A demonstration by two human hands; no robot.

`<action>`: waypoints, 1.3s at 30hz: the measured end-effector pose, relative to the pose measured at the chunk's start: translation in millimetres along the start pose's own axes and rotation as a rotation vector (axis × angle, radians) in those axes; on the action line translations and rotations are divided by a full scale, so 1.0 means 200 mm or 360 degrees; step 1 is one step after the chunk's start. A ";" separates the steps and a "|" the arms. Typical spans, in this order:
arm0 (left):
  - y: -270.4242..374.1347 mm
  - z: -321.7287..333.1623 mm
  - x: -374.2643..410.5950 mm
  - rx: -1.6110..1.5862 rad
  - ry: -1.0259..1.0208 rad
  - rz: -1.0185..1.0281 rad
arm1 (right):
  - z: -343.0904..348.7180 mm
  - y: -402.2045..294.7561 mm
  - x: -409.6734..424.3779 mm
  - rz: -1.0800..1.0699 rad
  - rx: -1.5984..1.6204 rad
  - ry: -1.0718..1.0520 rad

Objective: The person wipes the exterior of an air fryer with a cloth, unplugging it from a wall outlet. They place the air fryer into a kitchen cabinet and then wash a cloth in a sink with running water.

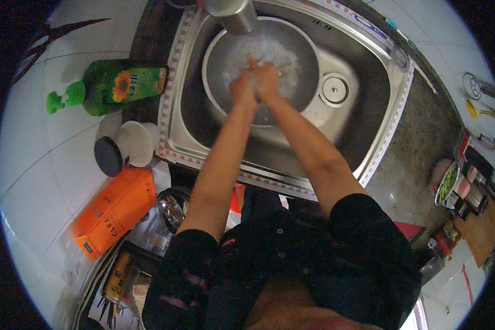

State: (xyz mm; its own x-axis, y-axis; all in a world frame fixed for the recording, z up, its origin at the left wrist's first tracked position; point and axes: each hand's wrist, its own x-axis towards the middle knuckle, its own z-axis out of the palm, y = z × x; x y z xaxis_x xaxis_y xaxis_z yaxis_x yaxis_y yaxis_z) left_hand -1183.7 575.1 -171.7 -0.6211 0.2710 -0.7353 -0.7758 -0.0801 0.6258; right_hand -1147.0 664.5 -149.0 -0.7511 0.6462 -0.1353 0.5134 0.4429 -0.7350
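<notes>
My left hand (243, 87) and my right hand (267, 78) are pressed together over a round basin (205, 84), at or in its cloudy, frothy water (286, 53). Their fingers overlap and blur, so whether anything lies between them is hidden. The basin stands inside a stainless steel sink (371, 62). Above its far rim hangs a metal faucet (235, 16). Right of the basin, a round drain strainer (335, 90) sits in the sink floor.
At the left stand a green pump bottle (128, 84), a white container (138, 142) and an orange box (113, 210) bearing print. A grey counter (416, 123) runs along the right, with a bowl of green vegetables (446, 183) farther along it.
</notes>
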 end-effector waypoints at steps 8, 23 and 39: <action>0.07 0.06 -0.21 -0.0041 0.0067 -0.0028 | -0.22 -0.04 0.09 -0.0150 -0.0042 0.0140; 0.10 0.08 -0.20 -0.0029 -0.0268 0.0006 | -0.17 -0.28 -0.10 0.0555 0.0739 0.0042; 0.10 0.05 -0.23 0.0077 0.0259 -0.0492 | -0.22 0.05 -0.02 0.0044 -0.0577 0.0170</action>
State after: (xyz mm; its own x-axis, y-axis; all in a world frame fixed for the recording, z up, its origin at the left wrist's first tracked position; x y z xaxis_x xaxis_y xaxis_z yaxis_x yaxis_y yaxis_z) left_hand -1170.0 571.3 -121.9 -0.3699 0.1185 -0.9215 -0.9264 0.0283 0.3756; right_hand -1121.0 693.9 -127.9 -0.6972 0.7137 -0.0676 0.6608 0.6032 -0.4467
